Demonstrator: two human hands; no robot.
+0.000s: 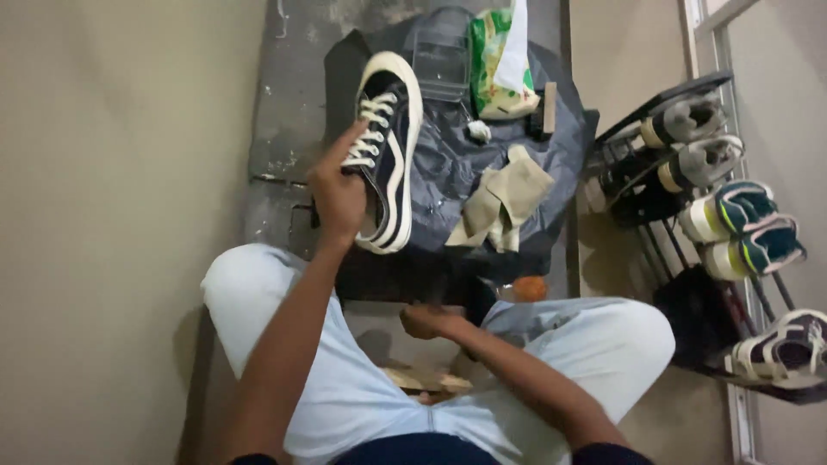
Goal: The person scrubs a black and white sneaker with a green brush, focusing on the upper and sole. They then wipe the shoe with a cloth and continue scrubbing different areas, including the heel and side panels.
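My left hand [338,188] grips a dark blue low sneaker [389,146] with white laces and a cream sole, held tilted on its side above a dark plastic sheet [465,164]. My right hand [433,320] is low between my knees, fingers curled; whether it holds something I cannot tell. A beige cloth [504,205] lies crumpled on the sheet, right of the sneaker. I sit on the floor in pale blue trousers.
A shoe rack [689,185] with several sneakers stands at the right. At the back lie a clear plastic container [441,53], a green-and-white packet [500,60] and a brush [544,108]. An orange round thing [530,288] sits near my right knee. A plain wall closes the left.
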